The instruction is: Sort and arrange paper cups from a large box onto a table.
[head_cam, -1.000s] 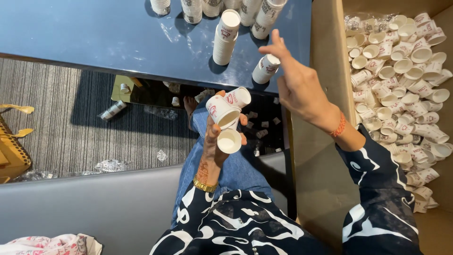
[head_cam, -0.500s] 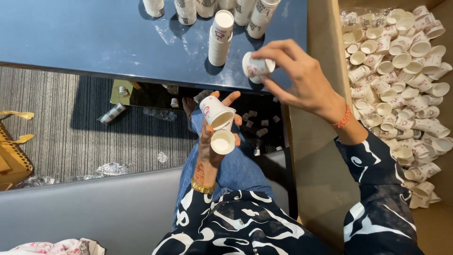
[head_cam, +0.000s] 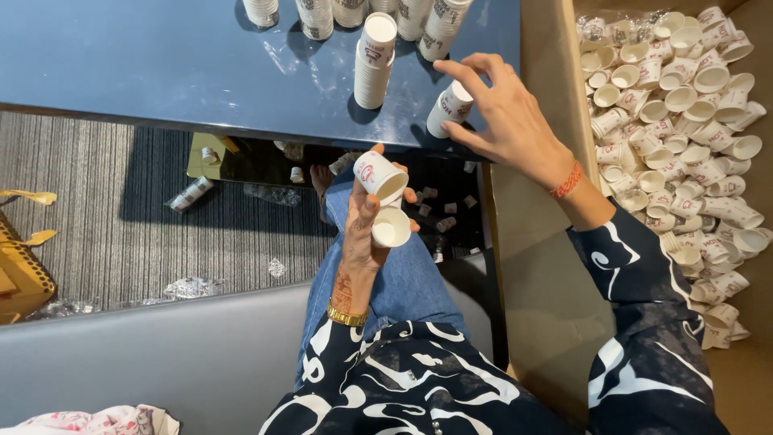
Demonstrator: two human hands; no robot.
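A dark blue tabletop (head_cam: 161, 72) is shown ahead of both hands; a cardboard box (head_cam: 547, 242) heaped with loose paper cups (head_cam: 684, 121) is seen to the right of the right hand (head_cam: 507, 121). Tall cup stacks (head_cam: 374, 60) are stood just left of that hand. A short cup stack (head_cam: 449, 109) is gripped on the tabletop by the right hand. Two paper cups (head_cam: 385, 201) are held in the left hand (head_cam: 362, 221), nearer the body, above the lap.
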